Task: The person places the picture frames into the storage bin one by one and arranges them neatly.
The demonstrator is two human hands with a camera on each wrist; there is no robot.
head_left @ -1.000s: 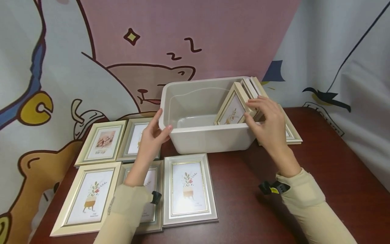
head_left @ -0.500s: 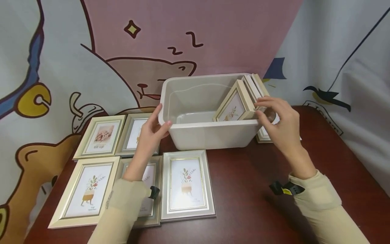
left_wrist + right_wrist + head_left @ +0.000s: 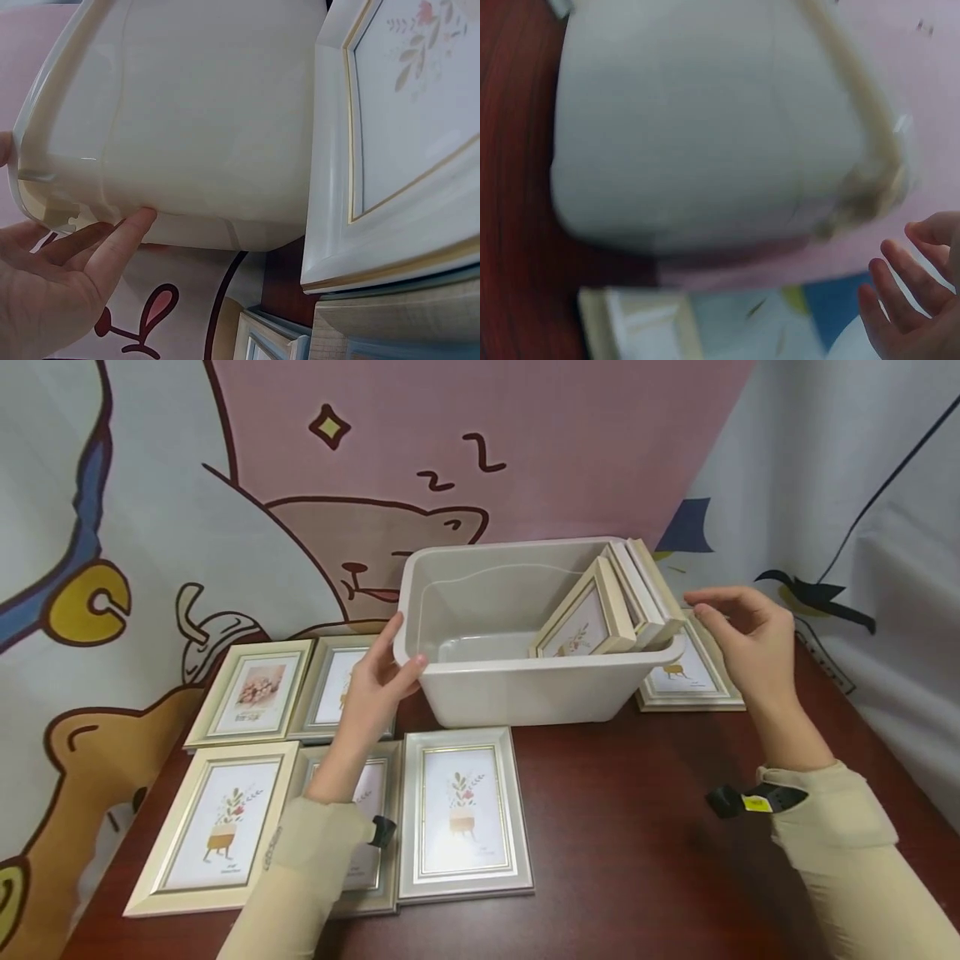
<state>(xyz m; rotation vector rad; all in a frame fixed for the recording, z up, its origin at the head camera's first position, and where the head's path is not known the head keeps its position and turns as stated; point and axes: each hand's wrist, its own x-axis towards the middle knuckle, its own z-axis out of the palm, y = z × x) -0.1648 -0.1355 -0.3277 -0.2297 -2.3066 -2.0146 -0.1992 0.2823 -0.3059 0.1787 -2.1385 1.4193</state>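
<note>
A pale grey plastic storage bin stands on the table, with several picture frames upright at its right end. The nearest picture frame inside leans and shows a plant print; the others turn their edges up. My left hand grips the bin's left end, thumb over the rim. In the left wrist view, this hand's fingers lie along the bin's outer wall. My right hand hovers right of the bin, touching nothing, its fingers loosely bent. The right wrist view shows it beside a blurred bin corner.
Several picture frames lie flat at the left front, among them a silver one and a cream one. Another frame lies right of the bin, partly behind it. A printed cloth hangs behind the dark red table.
My right hand has let go of the frames in the bin and moved right, out past the rim. The left hand keeps its hold on the bin.
</note>
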